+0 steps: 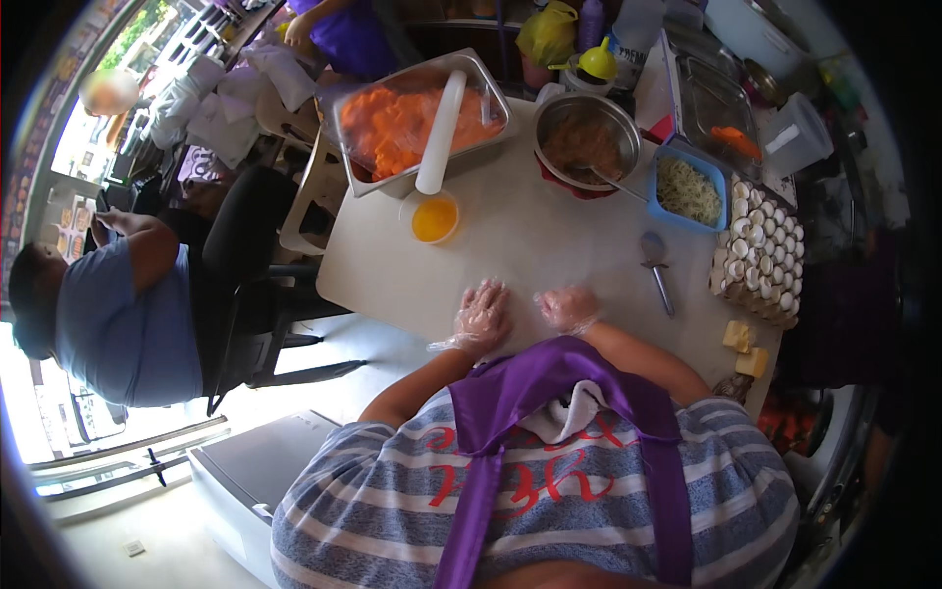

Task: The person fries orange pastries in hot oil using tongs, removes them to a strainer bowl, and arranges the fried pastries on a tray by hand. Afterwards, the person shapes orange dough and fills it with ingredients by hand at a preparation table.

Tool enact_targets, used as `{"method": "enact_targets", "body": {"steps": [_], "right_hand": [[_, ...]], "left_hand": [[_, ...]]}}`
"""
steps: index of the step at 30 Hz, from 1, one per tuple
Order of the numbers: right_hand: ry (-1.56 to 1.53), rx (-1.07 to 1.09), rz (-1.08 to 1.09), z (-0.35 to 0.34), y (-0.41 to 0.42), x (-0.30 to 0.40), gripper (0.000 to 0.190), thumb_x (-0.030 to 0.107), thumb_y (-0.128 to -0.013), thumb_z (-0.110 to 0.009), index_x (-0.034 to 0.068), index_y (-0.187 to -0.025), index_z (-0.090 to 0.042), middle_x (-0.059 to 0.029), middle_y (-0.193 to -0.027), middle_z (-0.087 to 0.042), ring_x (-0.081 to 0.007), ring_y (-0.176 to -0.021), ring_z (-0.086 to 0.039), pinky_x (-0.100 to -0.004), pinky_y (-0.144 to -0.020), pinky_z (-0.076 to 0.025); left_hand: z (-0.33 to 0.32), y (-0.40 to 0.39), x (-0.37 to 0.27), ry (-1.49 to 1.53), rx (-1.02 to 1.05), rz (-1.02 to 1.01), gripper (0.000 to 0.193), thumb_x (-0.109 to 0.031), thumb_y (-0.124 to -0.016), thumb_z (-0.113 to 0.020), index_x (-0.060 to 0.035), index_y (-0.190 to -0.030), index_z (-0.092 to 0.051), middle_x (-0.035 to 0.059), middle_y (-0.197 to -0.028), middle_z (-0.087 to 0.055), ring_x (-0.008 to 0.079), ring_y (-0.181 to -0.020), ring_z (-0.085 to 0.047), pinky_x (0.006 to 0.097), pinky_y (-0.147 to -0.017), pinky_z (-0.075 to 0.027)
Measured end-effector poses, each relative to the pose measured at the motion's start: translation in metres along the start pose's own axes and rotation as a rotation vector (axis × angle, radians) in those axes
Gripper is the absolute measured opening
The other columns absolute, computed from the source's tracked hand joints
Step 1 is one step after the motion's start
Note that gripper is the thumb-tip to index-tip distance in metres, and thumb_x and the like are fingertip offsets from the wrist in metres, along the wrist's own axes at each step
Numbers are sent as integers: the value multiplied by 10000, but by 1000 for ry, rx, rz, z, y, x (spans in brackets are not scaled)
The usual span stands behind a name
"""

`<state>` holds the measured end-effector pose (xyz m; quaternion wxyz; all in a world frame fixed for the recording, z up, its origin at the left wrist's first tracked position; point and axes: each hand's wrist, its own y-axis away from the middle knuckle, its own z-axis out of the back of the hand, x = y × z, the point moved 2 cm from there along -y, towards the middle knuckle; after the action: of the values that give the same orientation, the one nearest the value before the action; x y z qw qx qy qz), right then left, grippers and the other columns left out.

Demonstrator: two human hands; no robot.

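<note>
My left hand [482,318], in a clear plastic glove, rests on the pale table [515,250] near its front edge, fingers spread a little and nothing held. To its right my right hand [568,308], gloved too, lies on the table with curled fingers; whether something is inside cannot be seen. Beyond them stand a cup of yellow liquid [434,219] and a steel tray of orange food [390,132] with a white rolling pin [441,132] across it. A steel bowl of brownish mixture [581,143] holds a spoon. A pie server [657,274] lies to the right.
A blue container of shreds [689,188] and a carton tray of eggshells [762,250] stand at the right, with yellow blocks [751,362] near the front. Bottles and a yellow funnel [597,60] are behind the bowl. A seated person [125,316] is at the left; another stands behind the tray.
</note>
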<state>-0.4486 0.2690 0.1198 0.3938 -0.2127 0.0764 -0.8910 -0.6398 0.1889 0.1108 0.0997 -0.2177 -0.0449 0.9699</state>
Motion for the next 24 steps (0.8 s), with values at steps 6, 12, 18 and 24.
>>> {"method": "enact_targets", "body": {"steps": [6,12,18,24], "right_hand": [[-7,67,-81,1,-9,2,254,285,-787,-599,118,-596,-590,-127,-571,-584,-328,-510,-571,-460,-468,-436],[-296,288,-425,10,-20,-17,274,306,-813,-586,78,-662,-596,-128,-586,-574,-293,-523,-556,-409,-524,-459],[-1198,-308,-864,18,-6,-51,163,240,-859,-567,82,-820,-556,-34,-792,-582,-184,-654,-571,-287,-575,-476],[-1636,-525,-883,55,-7,-12,216,215,-875,-510,106,-1037,-603,-77,-991,-549,-193,-954,-536,-317,-839,-458]], "left_hand": [[-1,5,-1,25,23,25,499,-217,-776,-581,-74,-1246,-495,157,-1290,-471,357,-1252,-387,545,-1001,-292],[5,0,15,307,119,152,440,-244,-789,-577,-87,-1198,-543,161,-1262,-501,365,-1244,-390,513,-1017,-292],[62,-51,-34,402,232,250,423,-312,-853,-538,-41,-1177,-551,205,-1207,-534,358,-1117,-509,419,-974,-390],[54,-74,-118,1985,712,1223,563,-439,-928,-386,-37,-1322,-364,140,-1268,-474,310,-1140,-486,474,-978,-378]]}}
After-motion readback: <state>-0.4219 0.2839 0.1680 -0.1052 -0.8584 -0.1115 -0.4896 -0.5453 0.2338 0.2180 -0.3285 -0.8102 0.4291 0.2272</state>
